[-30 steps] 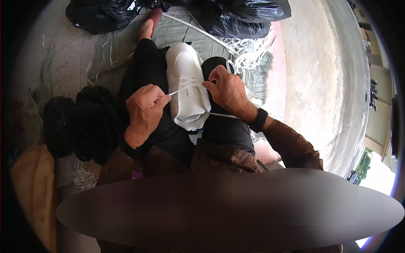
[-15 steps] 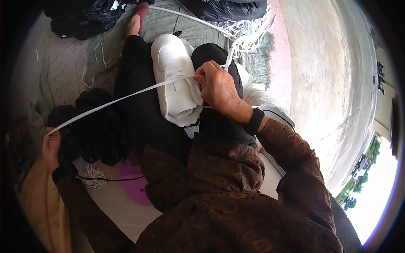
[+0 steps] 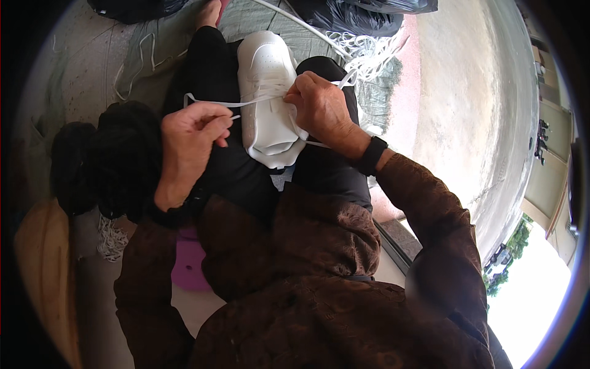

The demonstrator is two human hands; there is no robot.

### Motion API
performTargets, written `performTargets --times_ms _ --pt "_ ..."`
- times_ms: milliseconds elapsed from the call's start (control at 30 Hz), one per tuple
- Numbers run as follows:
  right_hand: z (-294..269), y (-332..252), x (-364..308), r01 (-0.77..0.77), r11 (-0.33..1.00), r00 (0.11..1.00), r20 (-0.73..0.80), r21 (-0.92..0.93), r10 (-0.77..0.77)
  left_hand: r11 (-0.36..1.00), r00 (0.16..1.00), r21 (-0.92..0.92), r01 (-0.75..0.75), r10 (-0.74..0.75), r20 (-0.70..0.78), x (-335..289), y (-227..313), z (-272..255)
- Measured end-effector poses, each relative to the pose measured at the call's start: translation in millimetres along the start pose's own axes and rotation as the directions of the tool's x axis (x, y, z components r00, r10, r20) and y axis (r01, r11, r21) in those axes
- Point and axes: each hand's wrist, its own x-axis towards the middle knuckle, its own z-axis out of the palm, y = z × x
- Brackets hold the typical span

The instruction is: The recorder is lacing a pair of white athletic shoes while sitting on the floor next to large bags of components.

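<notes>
A white sneaker [image 3: 261, 64] rests between my thighs, its toe pointing away from me. My left hand [image 3: 192, 138] is to the left of the shoe, thumb and fingers pinched on a flat white shoelace [image 3: 230, 104]. A short end of the lace sticks out past the fingertips, and a loop rises above the knuckles. My right hand [image 3: 319, 104] lies against the right side of the shoe's lacing area, its fingers closed on the lace there. What exactly sits under the right fingertips is hidden.
A heap of white laces [image 3: 369, 55] lies beyond my right knee, next to black plastic bags [image 3: 350, 17]. Black cloth [image 3: 120, 160] bunches at my left. Another lace bundle [image 3: 112, 240] and a purple seat piece [image 3: 189, 264] are lower left. A loose lace [image 3: 141, 61] trails across the ground sheet.
My left hand has come in from the far left toward the shoe, and the stretched lace has shortened and slackened. My right hand stays at the shoe's right side.
</notes>
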Motion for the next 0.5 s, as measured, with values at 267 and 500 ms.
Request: performTargets --times_ms 267,500 --pt "1.1 -1.0 -6.5 -0.164 0.977 0.985 -0.039 0.135 0.17 0.998 0.994 -0.033 -0.057 0.054 -0.1 21.2 -17.5 24.6" --pt "-0.2 4.0 -7.4 -0.194 0.963 0.976 -0.06 0.188 0.208 0.963 0.997 0.267 -0.038 0.053 -0.051 50.6 -12.0 43.1"
